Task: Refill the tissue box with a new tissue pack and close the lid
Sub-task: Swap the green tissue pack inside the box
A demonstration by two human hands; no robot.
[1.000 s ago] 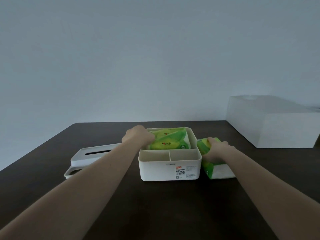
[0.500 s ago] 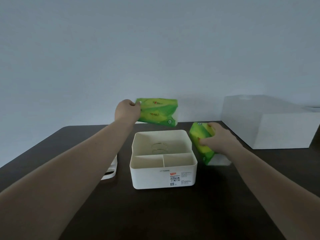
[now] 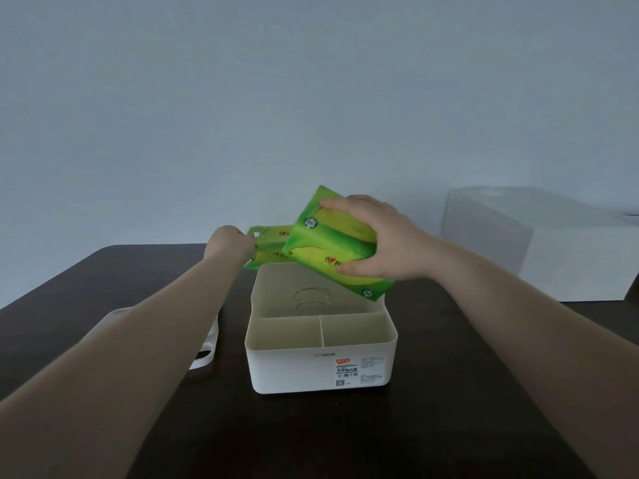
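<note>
The white tissue box [image 3: 321, 366] stands open at the table's middle, with a wire spring visible in its large rear compartment and two small front compartments. My right hand [image 3: 382, 236] grips a full green tissue pack [image 3: 332, 243], tilted, just above the box's rear right corner. My left hand [image 3: 228, 242] holds a flatter green pack [image 3: 266, 247] by its end, behind the box's rear left edge and partly hidden by the full pack. The white lid [image 3: 205, 345] lies on the table left of the box, mostly hidden by my left forearm.
A large white container [image 3: 539, 247] sits at the back right of the dark table [image 3: 449, 426]. A plain pale wall rises behind the table's far edge.
My left hand lifted the flat pack out of the box and now holds it lower, behind the box. My right hand picked the full pack off the table and carried it over the box.
</note>
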